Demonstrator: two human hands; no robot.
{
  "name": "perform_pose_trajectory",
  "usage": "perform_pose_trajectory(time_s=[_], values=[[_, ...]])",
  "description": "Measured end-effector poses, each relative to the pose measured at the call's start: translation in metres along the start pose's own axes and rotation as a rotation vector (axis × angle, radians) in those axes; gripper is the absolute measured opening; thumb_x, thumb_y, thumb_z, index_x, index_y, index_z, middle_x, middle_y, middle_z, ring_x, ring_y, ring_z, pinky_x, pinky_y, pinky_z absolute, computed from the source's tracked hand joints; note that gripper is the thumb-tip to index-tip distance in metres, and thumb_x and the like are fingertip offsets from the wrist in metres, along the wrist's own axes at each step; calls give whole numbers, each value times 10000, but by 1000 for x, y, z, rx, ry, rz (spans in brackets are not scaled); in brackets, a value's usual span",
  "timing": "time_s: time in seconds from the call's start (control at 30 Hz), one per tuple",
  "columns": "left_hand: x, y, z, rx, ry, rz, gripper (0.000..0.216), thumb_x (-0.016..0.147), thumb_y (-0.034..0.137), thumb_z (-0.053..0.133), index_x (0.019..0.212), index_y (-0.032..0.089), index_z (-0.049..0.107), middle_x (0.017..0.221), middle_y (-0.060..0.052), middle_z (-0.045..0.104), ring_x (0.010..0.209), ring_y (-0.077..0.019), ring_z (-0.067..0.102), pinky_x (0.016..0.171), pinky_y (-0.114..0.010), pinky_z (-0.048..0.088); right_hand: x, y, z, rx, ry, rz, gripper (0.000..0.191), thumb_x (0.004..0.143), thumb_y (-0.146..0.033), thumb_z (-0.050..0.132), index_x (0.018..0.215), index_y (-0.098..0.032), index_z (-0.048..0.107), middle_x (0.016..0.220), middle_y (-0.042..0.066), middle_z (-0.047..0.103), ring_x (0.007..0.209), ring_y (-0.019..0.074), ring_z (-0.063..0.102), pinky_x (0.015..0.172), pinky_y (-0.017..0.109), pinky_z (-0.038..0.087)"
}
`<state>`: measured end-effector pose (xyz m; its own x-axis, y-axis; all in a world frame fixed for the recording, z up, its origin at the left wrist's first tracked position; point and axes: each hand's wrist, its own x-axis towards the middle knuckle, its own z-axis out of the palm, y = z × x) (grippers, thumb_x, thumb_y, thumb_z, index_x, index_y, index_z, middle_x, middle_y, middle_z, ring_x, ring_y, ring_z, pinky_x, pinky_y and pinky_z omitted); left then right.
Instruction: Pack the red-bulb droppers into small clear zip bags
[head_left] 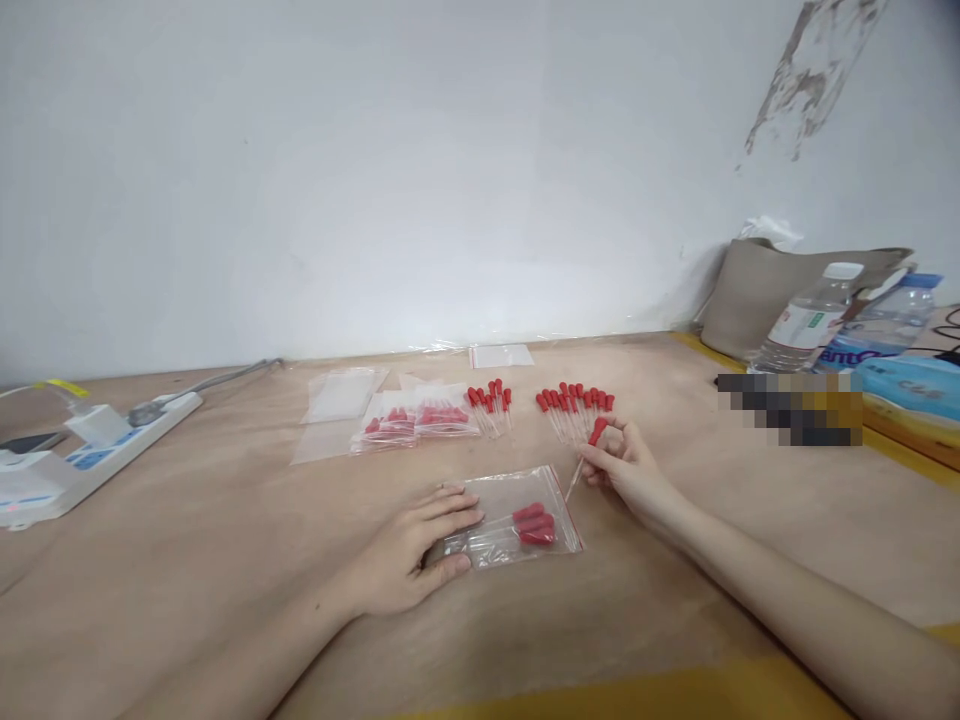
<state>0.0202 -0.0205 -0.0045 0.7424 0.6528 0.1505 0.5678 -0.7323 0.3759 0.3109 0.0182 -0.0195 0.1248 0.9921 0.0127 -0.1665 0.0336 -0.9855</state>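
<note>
My left hand (409, 555) rests on the table and pinches the open end of a small clear zip bag (517, 495) between thumb and fingers. Red-bulbed droppers (534, 525) lie inside that bag. My right hand (626, 465) is closed on one glass dropper with a red bulb (597, 431), its thin tip pointing down toward the bag. Just beyond the right hand lies a loose fan of red-bulbed droppers (574, 403).
A second small bunch of droppers (491, 397) and filled bags (416, 420) lie further back, with empty clear bags (341, 395) beside them. A white power strip (82, 455) sits at the left. A grey bag (757, 290) and water bottles (806, 320) stand at the right.
</note>
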Motion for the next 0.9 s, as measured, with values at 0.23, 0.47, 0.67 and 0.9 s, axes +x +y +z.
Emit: perform_pose_trajectory(time_s=[0.23,0.47,0.67,0.9], values=[[-1,-1,1,17,4,5,493,885,345,452,1352,275,305,1383,-32,361,1269,-219,326,1071,-458,215,-9,9,13,115,-50,82,504,595,-436,695,882,-239,330,667,-42,575,604,126,608,654,311,503],[-2,-1,2,70,-3,-28,549,887,389,437,1380,291,217,1430,-29,266,1298,-243,261,1064,-488,204,-13,9,10,-269,-328,-32,339,611,-410,677,768,-183,479,665,-21,550,585,85,501,572,234,420],[-1,0,1,64,-11,-33,543,887,389,438,1377,281,230,1426,-31,275,1298,-241,262,1067,-487,200,-11,16,14,-565,-349,-196,179,659,-331,625,727,-165,624,758,16,517,582,85,444,541,227,395],[0,-2,2,69,-5,-21,476,886,391,441,1337,280,337,1409,-38,310,1289,-226,288,1071,-478,194,-6,7,7,-753,-419,-340,156,723,-251,530,773,-190,664,823,45,608,710,143,549,642,258,436]])
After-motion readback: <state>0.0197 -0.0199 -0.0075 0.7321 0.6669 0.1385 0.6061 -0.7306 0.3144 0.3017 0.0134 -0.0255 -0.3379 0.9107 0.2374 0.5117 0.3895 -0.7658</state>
